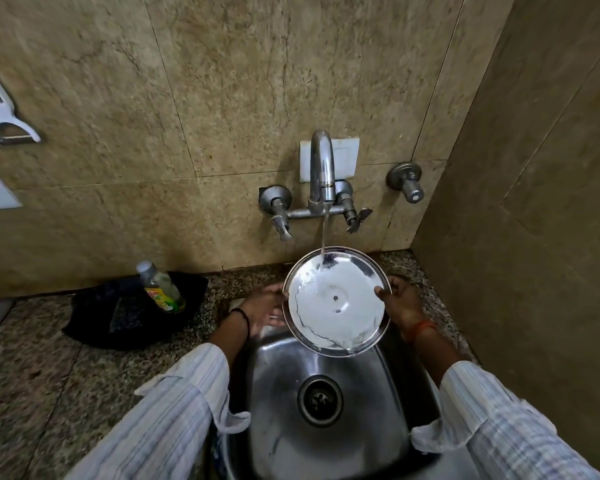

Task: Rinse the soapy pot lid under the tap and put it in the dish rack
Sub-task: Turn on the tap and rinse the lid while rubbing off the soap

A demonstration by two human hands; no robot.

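A round steel pot lid [336, 303], its inner face white with soap, is held tilted over the steel sink [278, 393]. Water from the wall tap [321, 168] falls on the lid's far edge and runs down across it. My left hand [265, 308] grips the lid's left rim, with its fingers partly behind the lid. My right hand [400, 301] grips the right rim, thumb on the inner face. No dish rack is in view.
A black tray [125, 317] with a dish-soap bottle [160, 287] sits on the granite counter at left. The drain [321, 400] lies below the lid. A side wall closes in on the right. A spare valve [407, 183] sticks out of the back wall.
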